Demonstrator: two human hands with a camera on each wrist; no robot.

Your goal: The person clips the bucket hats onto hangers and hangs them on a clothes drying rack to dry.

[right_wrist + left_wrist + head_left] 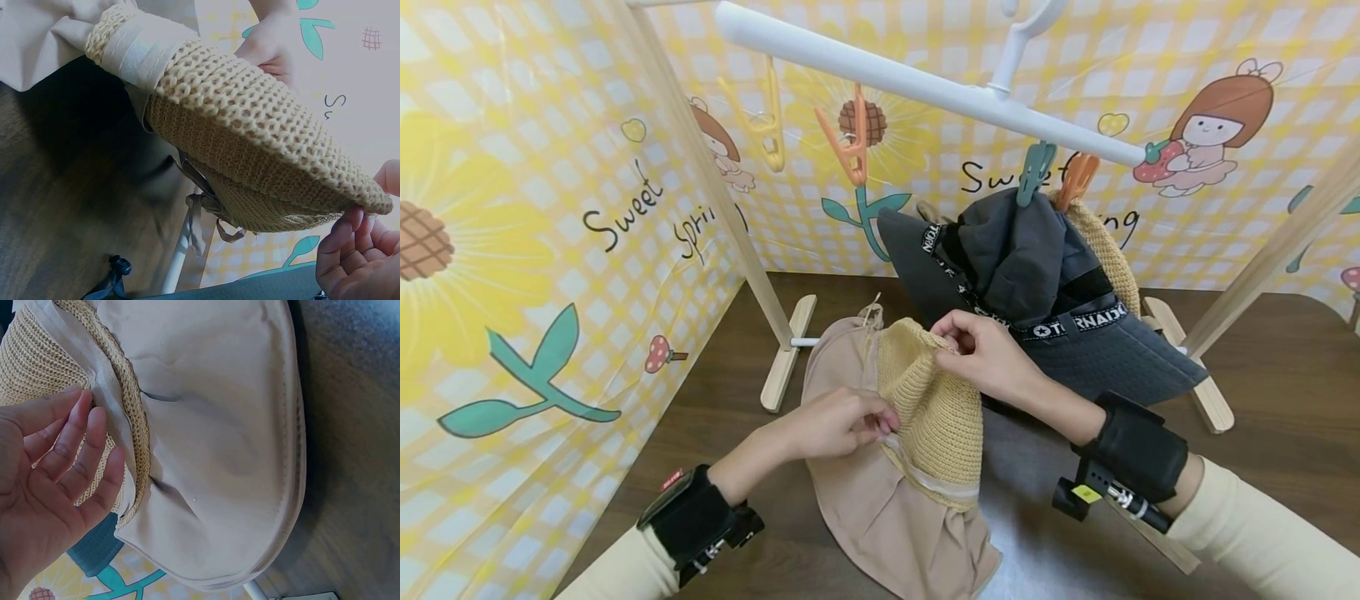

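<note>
Here was the straw-and-beige hat (943,425), lower than 2 free pegs (853,158), apparently mid-gathering! The right hand (988,354) pinched its crown's peak, fingertips together; the left hand (835,425) pinched near the band, spare fingers loosely spread. Any lift pegward, it seemed, called for a firm crown grip.

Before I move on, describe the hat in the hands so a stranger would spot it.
Find the white hanger bar, with a dark hat clipped beneath. Left of that in the head view, the left hand and right hand pinch another hat. Its woven crown and beige cloth brim set it apart from the dark one.
</note>
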